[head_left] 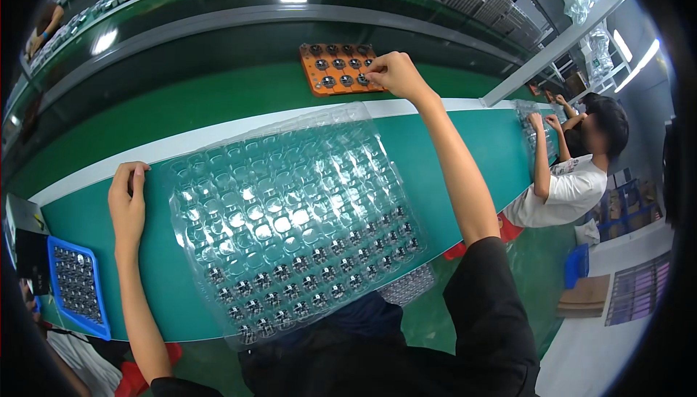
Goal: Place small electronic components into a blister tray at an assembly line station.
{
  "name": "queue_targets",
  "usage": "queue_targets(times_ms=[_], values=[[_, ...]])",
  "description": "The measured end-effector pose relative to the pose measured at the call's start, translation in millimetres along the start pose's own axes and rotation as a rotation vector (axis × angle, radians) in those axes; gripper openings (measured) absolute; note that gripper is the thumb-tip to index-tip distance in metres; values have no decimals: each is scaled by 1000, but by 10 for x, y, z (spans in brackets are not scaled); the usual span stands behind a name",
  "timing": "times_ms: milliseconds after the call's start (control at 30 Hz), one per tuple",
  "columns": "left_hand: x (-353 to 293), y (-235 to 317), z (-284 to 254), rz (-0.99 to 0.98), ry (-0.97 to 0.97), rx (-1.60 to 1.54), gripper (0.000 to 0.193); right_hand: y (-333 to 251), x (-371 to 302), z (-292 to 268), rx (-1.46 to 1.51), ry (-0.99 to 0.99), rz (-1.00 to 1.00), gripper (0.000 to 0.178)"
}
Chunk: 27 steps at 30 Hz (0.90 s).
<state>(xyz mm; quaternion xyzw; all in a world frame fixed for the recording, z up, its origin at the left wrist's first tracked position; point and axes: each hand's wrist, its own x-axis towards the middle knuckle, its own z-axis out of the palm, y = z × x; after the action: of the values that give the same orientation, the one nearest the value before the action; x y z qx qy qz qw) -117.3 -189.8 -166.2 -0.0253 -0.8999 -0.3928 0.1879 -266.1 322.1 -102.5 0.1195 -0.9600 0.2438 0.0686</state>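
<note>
An orange fixture block (pixel 317 86) with rows of round seats lies beyond the white strip of the bench. Small dark round electronic parts (pixel 321 64) fill its seats. My right hand (pixel 398 78) reaches over its right end, thumb and finger pinched on one such part at the near right corner. In front of me lies a clear plastic blister tray (pixel 272 197). Its nearer rows hold many similar parts (pixel 320 255), while the farther pockets show none. Left of that tray, my left hand (pixel 129 197) rests near the white strip, fingers curled together with nothing visible in them.
A blue tray (pixel 103 324) packed with parts stands at the left end of the green bench (pixel 163 273). A slanting white post (pixel 544 56) rises at the far right. Another person (pixel 573 172) works farther along on the right. More trays (pixel 414 287) sit below the near edge.
</note>
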Motion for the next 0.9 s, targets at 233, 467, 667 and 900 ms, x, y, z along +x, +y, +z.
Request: queue_targets(times_ms=[233, 467, 667, 900], values=[[-1, 16, 16, -16, -5, -12, 22, -4, 92, 94, -28, -33, -6, 16], [4, -42, 26, 12, 8, -11, 18, -33, 145, 143, -93, -56, -52, 15], [8, -51, 13, 17, 14, 10, 21, -195, 202, 210, -191, -103, -69, 14], [11, -35, 14, 51, 31, 13, 19, -242, 235, 308, -285, -91, -135, 16]])
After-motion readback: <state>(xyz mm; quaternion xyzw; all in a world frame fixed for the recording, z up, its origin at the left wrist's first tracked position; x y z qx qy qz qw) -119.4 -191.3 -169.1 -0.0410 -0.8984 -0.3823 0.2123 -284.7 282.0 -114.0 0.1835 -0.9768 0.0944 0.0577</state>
